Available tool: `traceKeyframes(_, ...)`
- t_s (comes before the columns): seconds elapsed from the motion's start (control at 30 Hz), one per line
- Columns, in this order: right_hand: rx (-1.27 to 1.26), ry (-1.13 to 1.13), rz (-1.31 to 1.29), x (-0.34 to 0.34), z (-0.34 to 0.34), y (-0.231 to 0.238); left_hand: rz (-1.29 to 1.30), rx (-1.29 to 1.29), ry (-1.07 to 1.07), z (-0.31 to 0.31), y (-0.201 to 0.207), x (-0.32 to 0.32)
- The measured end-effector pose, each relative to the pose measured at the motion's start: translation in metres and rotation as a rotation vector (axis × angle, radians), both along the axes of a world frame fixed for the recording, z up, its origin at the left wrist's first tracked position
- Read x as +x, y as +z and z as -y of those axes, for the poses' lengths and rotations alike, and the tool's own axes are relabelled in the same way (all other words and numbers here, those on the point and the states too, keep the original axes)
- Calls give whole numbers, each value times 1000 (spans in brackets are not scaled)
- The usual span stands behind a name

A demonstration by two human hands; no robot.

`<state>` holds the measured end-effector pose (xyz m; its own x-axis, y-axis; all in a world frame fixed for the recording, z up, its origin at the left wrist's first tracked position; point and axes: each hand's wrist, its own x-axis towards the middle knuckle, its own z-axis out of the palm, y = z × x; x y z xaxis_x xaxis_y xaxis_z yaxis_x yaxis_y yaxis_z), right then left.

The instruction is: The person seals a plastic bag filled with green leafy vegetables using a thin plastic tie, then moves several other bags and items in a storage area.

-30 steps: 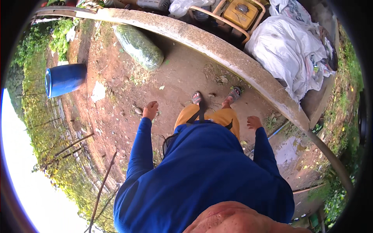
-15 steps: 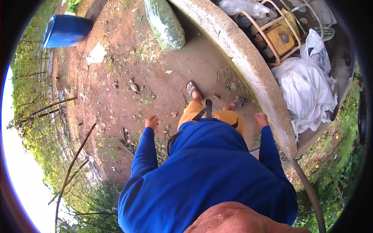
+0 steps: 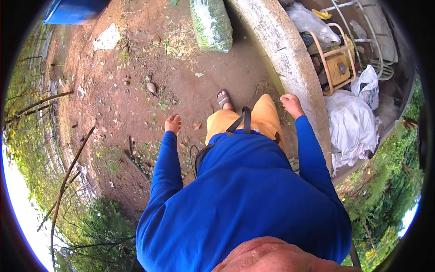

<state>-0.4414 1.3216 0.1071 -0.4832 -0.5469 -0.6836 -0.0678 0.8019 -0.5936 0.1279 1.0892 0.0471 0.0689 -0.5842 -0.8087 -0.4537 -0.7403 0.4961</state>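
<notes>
My left hand (image 3: 172,123) hangs over the dirt ground, its fingers loosely bent and apart, with nothing in it. On the other side, my right hand (image 3: 291,104) is held out beside a low concrete wall (image 3: 297,63); its fingers are curled in and no object shows in them. Whether it touches the wall I cannot tell. Between the two hands are my orange shorts (image 3: 265,115) with a dark strap (image 3: 246,120) at the waist. One sandalled foot (image 3: 224,99) is planted ahead on the ground.
A clear plastic bag of green plant matter (image 3: 210,27) lies ahead by the wall. Behind the wall are a machine in a tubular frame (image 3: 335,63) and white sacks (image 3: 351,127). A blue barrel (image 3: 77,11), a stone (image 3: 151,87) and sticks (image 3: 74,172) lie leftward.
I have stepped forward: the right foot is now hidden under the shorts. Both hands have swung ahead, the right one more. The barrel and plastic bag sit nearer the top edge.
</notes>
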Motion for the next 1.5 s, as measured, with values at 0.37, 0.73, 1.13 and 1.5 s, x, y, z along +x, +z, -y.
traceKeyframes(0.37,186,-35,110,-39,-22,-86,69,43,8,19,27,-8)
traceKeyframes(0.73,-81,-24,74,-45,88,-153,302,190,-275,107,111,-84)
traceKeyframes(1.13,413,-124,224,7,-47,-159,275,-50,-553,270,103,-193)
traceKeyframes(1.5,567,314,208,343,-153,-125,46,77,-759,392,-19,-181)
